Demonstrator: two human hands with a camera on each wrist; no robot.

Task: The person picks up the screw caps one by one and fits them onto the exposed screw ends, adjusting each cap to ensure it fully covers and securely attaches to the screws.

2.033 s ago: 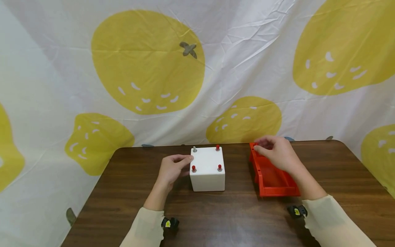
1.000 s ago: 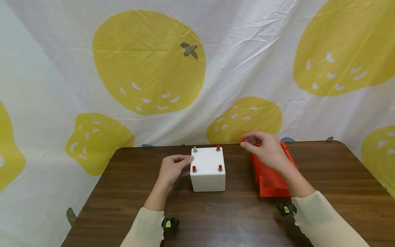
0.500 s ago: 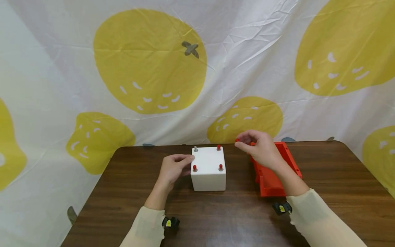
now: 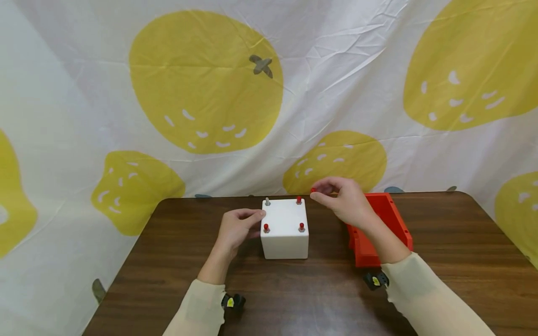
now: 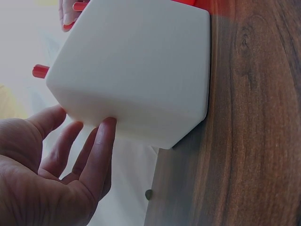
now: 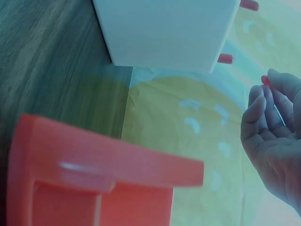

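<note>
A white box stands on the table with a threaded stud at each top corner. Three studs wear red caps, such as the front-right cap; the back-left stud is bare metal. My left hand rests against the box's left side, thumb at the top edge; in the left wrist view its fingers are extended, fingertips touching the wall. Between thumb and fingertips my right hand pinches a small red cap, just right of the box's back-right corner and above table level.
Right of the box lies an open red bin, partly hidden behind my right forearm. The brown wooden table ends near a hanging white cloth printed with yellow fruit.
From the red bin's far end, my right hand has moved left with a red cap pinched in its fingertips, toward the white box. My left hand has stayed at the box.
</note>
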